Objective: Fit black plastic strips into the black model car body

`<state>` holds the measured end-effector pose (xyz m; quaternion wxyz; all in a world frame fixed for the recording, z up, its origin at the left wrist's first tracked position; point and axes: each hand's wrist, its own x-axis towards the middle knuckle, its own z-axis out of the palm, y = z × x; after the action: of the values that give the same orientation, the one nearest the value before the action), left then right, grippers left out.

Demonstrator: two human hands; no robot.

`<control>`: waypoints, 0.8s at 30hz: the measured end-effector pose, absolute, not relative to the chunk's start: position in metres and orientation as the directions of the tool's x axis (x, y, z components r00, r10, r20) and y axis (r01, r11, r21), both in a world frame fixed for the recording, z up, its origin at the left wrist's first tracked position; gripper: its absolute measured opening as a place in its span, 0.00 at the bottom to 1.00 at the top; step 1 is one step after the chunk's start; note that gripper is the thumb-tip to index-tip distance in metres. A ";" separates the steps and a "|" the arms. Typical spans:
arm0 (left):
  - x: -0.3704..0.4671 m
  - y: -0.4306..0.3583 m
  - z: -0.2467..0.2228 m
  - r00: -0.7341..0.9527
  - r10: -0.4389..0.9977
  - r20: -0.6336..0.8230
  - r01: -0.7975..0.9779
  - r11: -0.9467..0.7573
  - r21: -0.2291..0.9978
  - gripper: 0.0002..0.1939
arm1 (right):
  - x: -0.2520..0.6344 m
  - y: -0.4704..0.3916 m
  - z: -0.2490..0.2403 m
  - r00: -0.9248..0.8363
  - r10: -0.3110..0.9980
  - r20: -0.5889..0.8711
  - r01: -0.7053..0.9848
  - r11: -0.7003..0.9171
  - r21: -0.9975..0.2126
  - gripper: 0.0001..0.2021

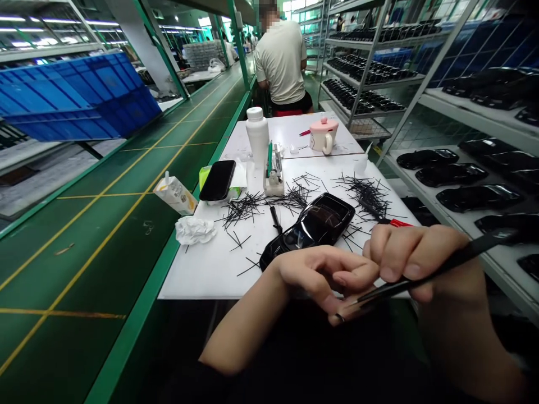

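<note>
The shiny black toy car (324, 210) sits on the white table (202, 283), just past the left hand (315, 268). The right hand (415, 252) is on the near right side of the car, and its fingers are closed around a long, thin black tool (457, 259). The tool's tip points down to the left fingers, where a tiny dark bit (339, 317) shows. I cannot tell if the left fingers pinch that bit or if it just lies on the skin.

The tool could slip and poke a left finger, because its tip is so close. The tiny bit could drop and get lost in the dark in front of the table — it is very small. The left wrist could rub or bump the car, since they look so near each other. A sleeve or arm could sweep the thin black sticks (245, 209) on the left of the car, or mix them with the pile (366, 193) on its right.

The near side of the car is partly hidden by the left hand. The tool's tip is blurry, and its far end fades out on the right. The red thing (400, 223) to the right of the car is partly covered by the right hand — I cannot tell what it is.
</note>
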<state>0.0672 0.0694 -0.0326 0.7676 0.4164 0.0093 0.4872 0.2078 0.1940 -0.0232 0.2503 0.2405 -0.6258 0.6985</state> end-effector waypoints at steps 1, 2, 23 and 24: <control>0.068 0.070 -0.033 0.537 0.743 0.399 -0.740 0.187 0.646 0.15 | 0.208 0.195 -0.023 -0.762 0.019 0.647 -0.646 -0.089 -0.758 0.12; 0.068 0.070 -0.033 0.555 0.724 0.410 -0.737 0.199 0.646 0.15 | 0.208 0.197 -0.023 -0.763 -0.010 0.647 -0.644 -0.085 -0.760 0.12; 0.072 0.064 -0.027 0.687 0.690 0.228 -0.611 0.379 0.695 0.14 | 0.211 0.193 -0.016 -0.704 -0.150 0.694 -0.709 0.096 -0.698 0.17; 0.071 0.064 -0.027 0.697 0.685 0.214 -0.602 0.396 0.694 0.14 | 0.211 0.192 -0.016 -0.705 -0.149 0.693 -0.708 0.102 -0.699 0.17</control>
<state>0.0714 0.0642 -0.0275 0.8337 0.3914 0.0530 0.3858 0.2112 0.1921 -0.0161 0.2342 0.3042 -0.7043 0.5972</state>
